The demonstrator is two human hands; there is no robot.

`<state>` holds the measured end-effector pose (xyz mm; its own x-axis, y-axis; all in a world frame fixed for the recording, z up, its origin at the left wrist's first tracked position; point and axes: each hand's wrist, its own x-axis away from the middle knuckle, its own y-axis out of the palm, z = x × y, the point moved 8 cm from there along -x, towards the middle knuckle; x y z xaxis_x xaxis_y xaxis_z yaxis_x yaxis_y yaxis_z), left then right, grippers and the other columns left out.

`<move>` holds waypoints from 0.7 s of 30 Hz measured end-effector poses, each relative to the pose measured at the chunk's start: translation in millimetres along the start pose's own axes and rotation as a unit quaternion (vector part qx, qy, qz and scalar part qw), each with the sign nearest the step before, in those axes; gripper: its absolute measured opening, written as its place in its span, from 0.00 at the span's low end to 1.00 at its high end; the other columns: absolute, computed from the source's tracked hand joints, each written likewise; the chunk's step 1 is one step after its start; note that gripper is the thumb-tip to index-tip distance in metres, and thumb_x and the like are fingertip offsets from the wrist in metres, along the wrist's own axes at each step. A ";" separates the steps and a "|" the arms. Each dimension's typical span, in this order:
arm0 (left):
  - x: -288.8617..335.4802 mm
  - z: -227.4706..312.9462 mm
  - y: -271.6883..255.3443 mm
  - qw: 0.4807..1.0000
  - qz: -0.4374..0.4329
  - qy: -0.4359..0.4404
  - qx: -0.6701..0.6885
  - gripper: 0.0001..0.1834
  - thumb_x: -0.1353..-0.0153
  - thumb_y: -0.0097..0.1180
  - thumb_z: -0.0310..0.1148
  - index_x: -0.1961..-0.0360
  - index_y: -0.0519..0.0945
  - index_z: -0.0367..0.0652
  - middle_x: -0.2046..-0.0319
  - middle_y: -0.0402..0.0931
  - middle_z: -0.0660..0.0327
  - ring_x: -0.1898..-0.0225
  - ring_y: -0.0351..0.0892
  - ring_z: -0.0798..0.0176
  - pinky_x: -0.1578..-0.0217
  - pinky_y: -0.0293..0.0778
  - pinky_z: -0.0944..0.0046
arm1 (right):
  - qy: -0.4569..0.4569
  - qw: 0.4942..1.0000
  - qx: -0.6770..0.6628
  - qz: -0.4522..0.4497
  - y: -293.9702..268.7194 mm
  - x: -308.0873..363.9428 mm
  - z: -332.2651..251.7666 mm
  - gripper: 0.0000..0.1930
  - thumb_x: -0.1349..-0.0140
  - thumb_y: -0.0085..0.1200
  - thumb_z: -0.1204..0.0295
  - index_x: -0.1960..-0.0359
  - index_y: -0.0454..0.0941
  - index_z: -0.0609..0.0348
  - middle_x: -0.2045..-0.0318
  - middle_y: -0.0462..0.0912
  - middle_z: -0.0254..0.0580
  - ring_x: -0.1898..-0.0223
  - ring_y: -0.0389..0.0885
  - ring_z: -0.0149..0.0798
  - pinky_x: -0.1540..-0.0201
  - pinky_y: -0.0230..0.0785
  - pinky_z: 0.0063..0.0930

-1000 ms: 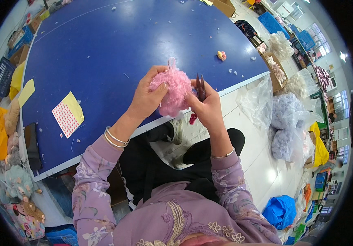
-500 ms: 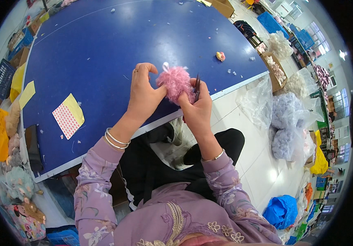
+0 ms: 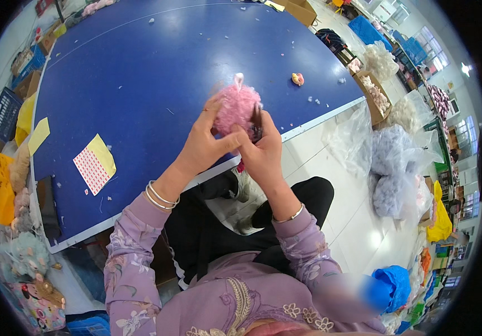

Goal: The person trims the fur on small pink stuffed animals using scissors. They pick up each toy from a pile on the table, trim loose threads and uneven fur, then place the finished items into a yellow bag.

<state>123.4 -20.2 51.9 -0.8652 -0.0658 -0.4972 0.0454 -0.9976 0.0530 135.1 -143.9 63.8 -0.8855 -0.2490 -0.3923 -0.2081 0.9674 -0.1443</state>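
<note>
A pink fluffy plush ball [image 3: 237, 106] with a small white loop on top is held up over the near edge of the blue table [image 3: 157, 73]. My left hand [image 3: 203, 140] grips it from the left, its fingertips blurred against the pile and its thumb across the lower front. From the right, my right hand [image 3: 263, 147] is closed on the plush, thumb at its lower side. A dark slim tool, perhaps thread snips [image 3: 257, 120], lies between the plush and my right fingers; its lower part is hidden.
A sheet of red stickers [image 3: 93, 168] lies on the table's left. A small yellow-and-pink piece [image 3: 297, 79] and fluff scraps lie toward the right. A carton of pale pieces [image 3: 376, 92] and clear bags of grey plush [image 3: 389, 168] stand on the right. A dark crate [image 3: 5, 115] stands left.
My left hand has moved right and closed around the plush, its thumb now meeting my right thumb. The plush has turned slightly, its white loop now upright.
</note>
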 end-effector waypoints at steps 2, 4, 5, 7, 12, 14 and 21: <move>1.0 -17.6 1.8 0.988 -0.048 -0.121 0.089 0.29 0.42 0.62 0.39 0.44 0.68 0.37 0.52 0.74 0.56 0.51 0.75 0.63 0.51 0.74 0.61 | 0.013 0.999 -0.028 -0.041 6.4 2.0 -6.2 0.09 0.39 0.53 0.75 0.59 0.74 0.66 0.70 0.76 0.33 0.67 0.73 0.25 0.62 0.68 0.23; 2.2 -24.0 1.2 0.965 -0.047 -0.170 0.195 0.27 0.41 0.61 0.37 0.44 0.69 0.38 0.55 0.75 0.59 0.56 0.77 0.65 0.54 0.75 0.63 | 0.065 0.995 -0.049 -0.059 4.6 -3.4 -10.3 0.08 0.37 0.51 0.74 0.62 0.76 0.66 0.71 0.77 0.32 0.68 0.73 0.24 0.64 0.68 0.22; 2.6 -27.7 2.0 0.948 -0.046 -0.194 0.247 0.26 0.41 0.60 0.36 0.44 0.69 0.39 0.57 0.76 0.60 0.59 0.78 0.65 0.56 0.76 0.64 | 0.091 0.992 -0.060 -0.068 1.1 -6.8 -8.7 0.08 0.37 0.50 0.73 0.63 0.77 0.66 0.72 0.77 0.31 0.69 0.73 0.24 0.65 0.68 0.21; 1.4 -29.3 5.9 0.938 -0.067 -0.194 0.278 0.24 0.40 0.55 0.34 0.44 0.68 0.37 0.55 0.75 0.57 0.58 0.78 0.64 0.57 0.76 0.63 | 0.092 0.991 -0.069 0.065 -34.3 -16.3 8.2 0.10 0.35 0.50 0.70 0.66 0.79 0.65 0.77 0.76 0.28 0.75 0.70 0.20 0.73 0.63 0.18; 7.3 -31.2 16.1 0.914 -0.083 -0.273 0.289 0.26 0.40 0.53 0.36 0.43 0.67 0.35 0.52 0.74 0.55 0.53 0.76 0.62 0.53 0.75 0.61 | 0.095 0.994 0.008 0.062 -47.6 -50.1 8.7 0.14 0.38 0.57 0.63 0.70 0.78 0.65 0.81 0.70 0.24 0.77 0.63 0.17 0.77 0.55 0.18; 8.1 -30.4 21.0 0.915 -0.105 -0.262 0.290 0.28 0.41 0.54 0.37 0.41 0.66 0.35 0.51 0.73 0.55 0.51 0.75 0.62 0.50 0.73 0.60 | 0.127 0.992 0.016 -0.021 -30.2 -51.1 22.7 0.15 0.40 0.59 0.62 0.71 0.77 0.64 0.81 0.68 0.23 0.78 0.61 0.18 0.77 0.54 0.19; 13.0 -32.9 25.1 0.914 -0.113 -0.232 0.313 0.36 0.44 0.62 0.42 0.38 0.63 0.36 0.49 0.71 0.56 0.47 0.72 0.63 0.48 0.72 0.60 | 0.126 0.991 -0.025 0.035 -25.5 -48.5 44.1 0.16 0.38 0.58 0.65 0.78 0.72 0.63 0.83 0.66 0.23 0.79 0.59 0.19 0.78 0.52 0.21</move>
<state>129.8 -46.9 18.2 -0.9423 0.3025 -0.1431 -0.3297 -0.7657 0.5523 201.7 -158.5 46.4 -0.9729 -0.1676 -0.1595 -0.1570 0.9846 -0.0772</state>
